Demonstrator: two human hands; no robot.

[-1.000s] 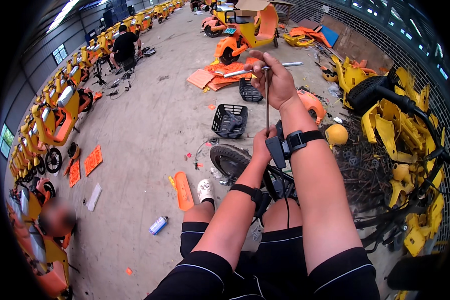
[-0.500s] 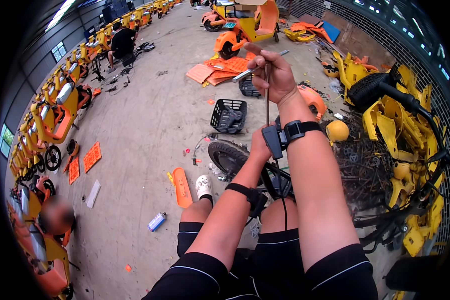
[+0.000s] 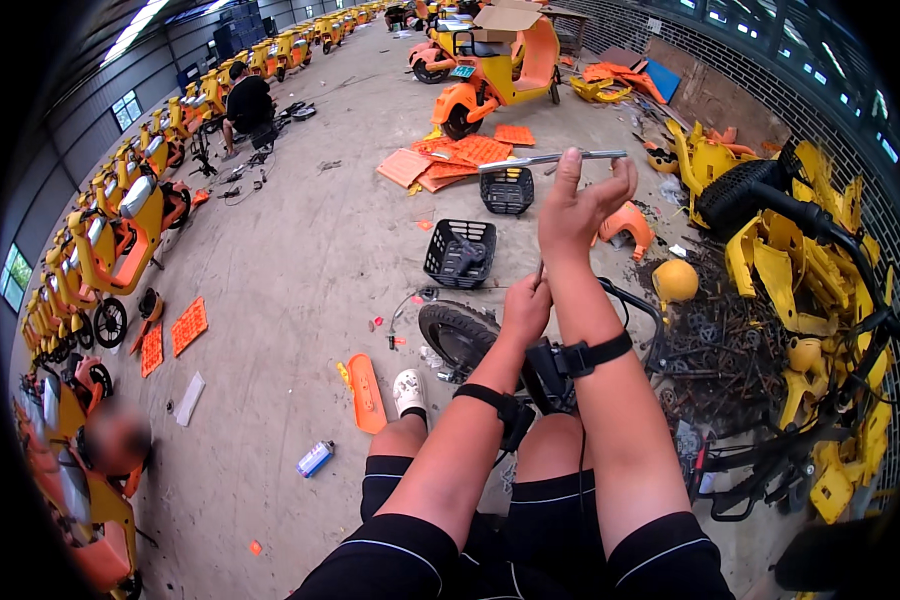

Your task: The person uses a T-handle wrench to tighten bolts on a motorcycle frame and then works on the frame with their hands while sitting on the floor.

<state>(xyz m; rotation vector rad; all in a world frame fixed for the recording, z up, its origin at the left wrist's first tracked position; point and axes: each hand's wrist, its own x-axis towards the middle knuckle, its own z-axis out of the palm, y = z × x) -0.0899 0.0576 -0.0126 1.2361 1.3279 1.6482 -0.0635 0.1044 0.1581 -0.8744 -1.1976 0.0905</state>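
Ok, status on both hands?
Right hand raised, gripping metal T-handle tool. Left hand pinching its shaft lower down. Wheel below, nothing blocking.

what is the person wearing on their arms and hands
Both forearms are bare, with no sleeves or gloves. Each wrist carries a black strap: the left strap and the right strap both hold a small black boxy device on the inner side. A thin dark cable hangs down from the right one. The left hand and right hand wear nothing.

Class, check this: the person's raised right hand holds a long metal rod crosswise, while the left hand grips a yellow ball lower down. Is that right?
Not quite. In the head view the left hand grips a thin rod's lower end, not the yellow ball, which lies on the floor. The right hand does hold the metal rod crosswise.
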